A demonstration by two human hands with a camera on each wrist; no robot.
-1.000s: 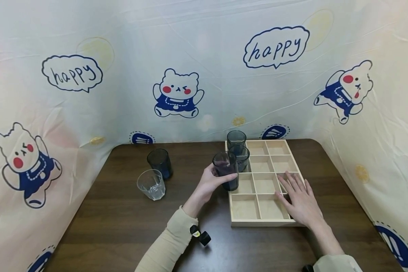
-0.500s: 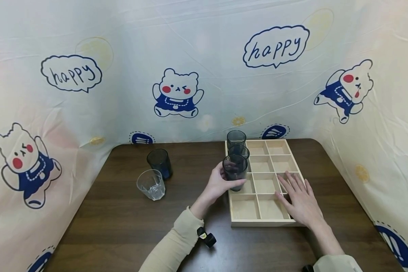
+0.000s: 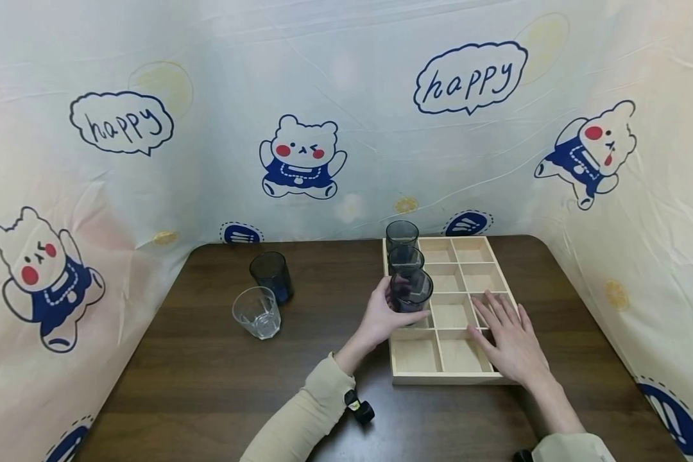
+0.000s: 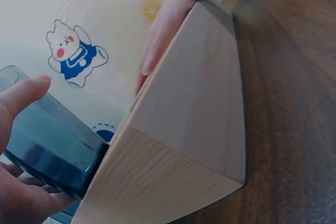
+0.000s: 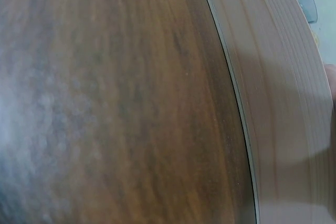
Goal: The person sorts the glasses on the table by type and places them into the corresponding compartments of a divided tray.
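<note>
My left hand grips a dark tinted glass between thumb and fingers. This glass overlaps the left column of the wooden compartment tray, third row from the back. In the left wrist view the glass tilts, its base right at the upper edge of the tray wall. Two more tinted glasses, one at the back and one in the second row, stand in the same column. My right hand rests spread over the tray's right side, fingers mostly straight.
On the left of the brown table stand a dark blue glass and, just in front of it, a clear faceted glass. A printed cloth with bears hangs behind the table and at both sides.
My left hand has carried the tinted glass rightward and a little lower, from the tray's left edge to over its third-row left compartment. The right hand has stayed put.
</note>
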